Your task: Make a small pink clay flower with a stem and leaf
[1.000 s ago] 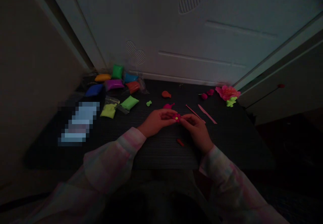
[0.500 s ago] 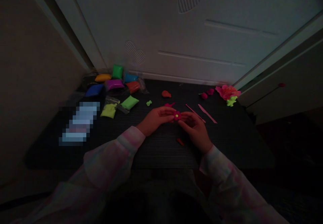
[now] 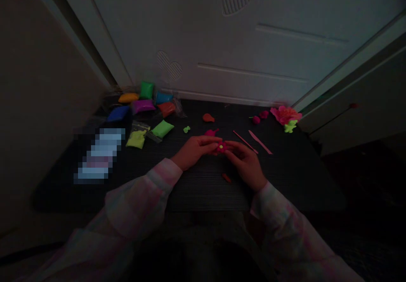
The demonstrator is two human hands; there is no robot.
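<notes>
Between my two hands is a small magenta clay flower (image 3: 221, 147) with a yellow-green centre. My left hand (image 3: 197, 150) pinches its left side with thumb and fingers. On the other side, the fingertips of my right hand (image 3: 245, 161) grip its right edge. Just behind the left fingers lies a magenta clay lump (image 3: 211, 132), partly hidden by them. A short orange-red clay piece (image 3: 226, 178) rests on the dark table in front of the hands. To the right of them lie a thin pink stick tool (image 3: 245, 142) and a pink plastic clay knife (image 3: 260, 142).
Several bags of coloured clay, among them a light green packet (image 3: 163, 128), cover the back left near a blurred bright rectangle (image 3: 101, 153). An orange clay lump (image 3: 208, 117) and a small green piece (image 3: 187, 129) lie behind my hands. Magenta balls (image 3: 256, 120) and a pink flower (image 3: 285, 115) sit back right.
The clay flower has shifted very slightly left and tilted a little between my fingers. Both hands stay almost in place; the things on the table lie as before.
</notes>
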